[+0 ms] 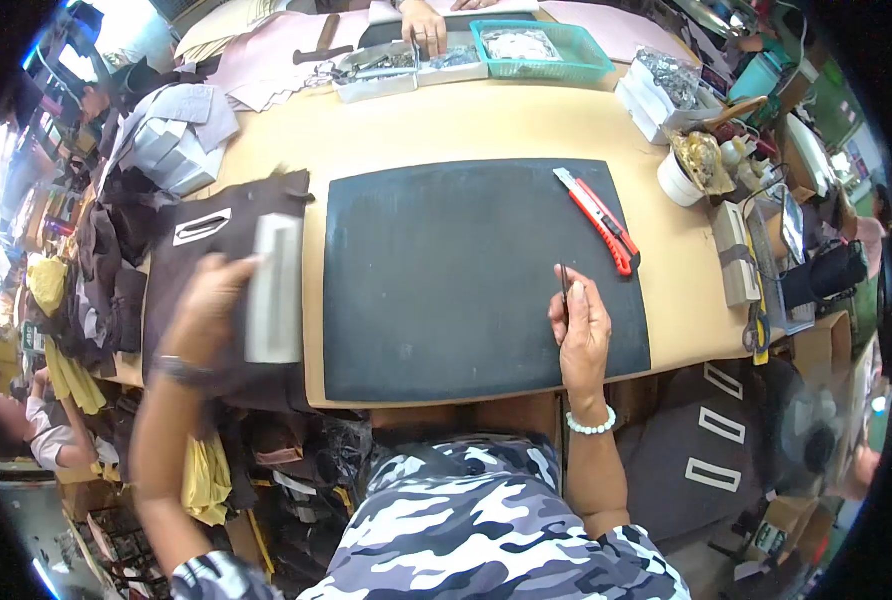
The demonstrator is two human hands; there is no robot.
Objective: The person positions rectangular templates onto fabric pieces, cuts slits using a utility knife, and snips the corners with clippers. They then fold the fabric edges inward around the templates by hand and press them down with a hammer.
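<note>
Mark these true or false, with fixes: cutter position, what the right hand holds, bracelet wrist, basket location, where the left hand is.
1. The red cutter lies on the dark mat. True.
2. The right hand is gripping the red cutter. False: it holds a thin dark tool.
3. The pale beaded bracelet is on the right wrist. True.
4. The teal basket sits at the wearer's edge of the table. False: it is at the far side.
5. The left hand is at the pale block, left of the mat. True; both are blurred, so the grip is unclear.
</note>
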